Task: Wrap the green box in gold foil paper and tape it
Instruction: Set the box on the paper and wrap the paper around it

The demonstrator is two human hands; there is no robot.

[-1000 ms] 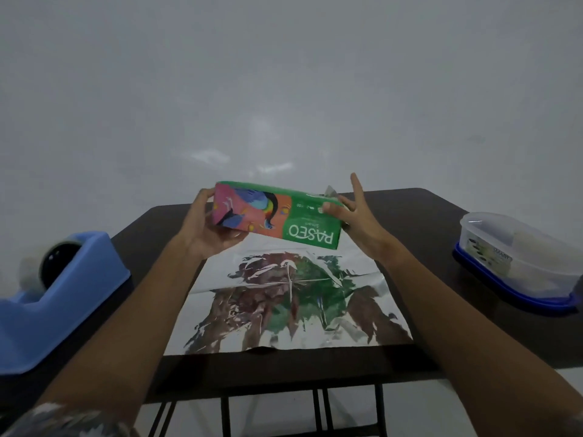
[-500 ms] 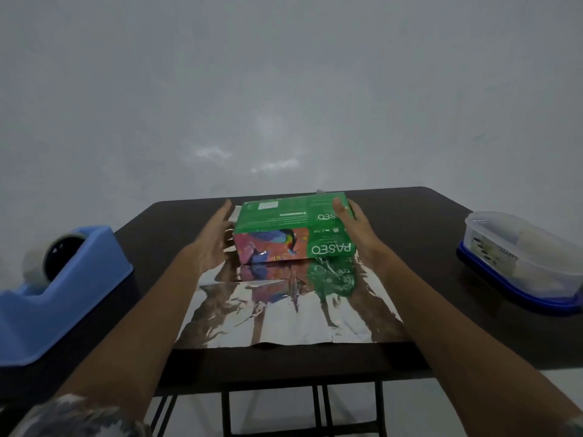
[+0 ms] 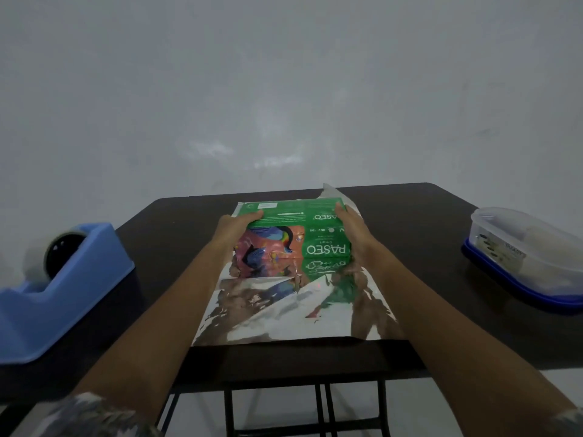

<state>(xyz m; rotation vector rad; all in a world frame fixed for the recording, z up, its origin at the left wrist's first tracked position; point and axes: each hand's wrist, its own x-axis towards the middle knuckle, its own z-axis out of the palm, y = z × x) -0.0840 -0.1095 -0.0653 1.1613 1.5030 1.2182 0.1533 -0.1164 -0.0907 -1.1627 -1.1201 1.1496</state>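
You hold the green box (image 3: 293, 216) at both ends. Your left hand (image 3: 235, 227) clasps its left end with the fingers curled over the top edge. Your right hand (image 3: 351, 230) clasps the right end, fingertips hooked onto the top face. The box sits on the far part of the foil paper (image 3: 284, 313), its printed front toward you with the lettering upside down. The crumpled sheet mirrors the box's colours and both forearms. The foil spreads from under the box to the near edge of the dark table (image 3: 426, 234). One corner of it sticks up behind the box's far right corner.

At the right edge of the table stands a clear plastic tub (image 3: 517, 247) on a dark blue base, well apart from the foil. It has a label on the side facing you. Something pale lies inside, too blurred to tell what it is. To your left, a blue tape dispenser (image 3: 47, 310) carries a roll of tape (image 3: 55, 257) in its raised rear end, also well clear of the sheet. A patterned sleeve (image 3: 94, 417) shows at the lower left.
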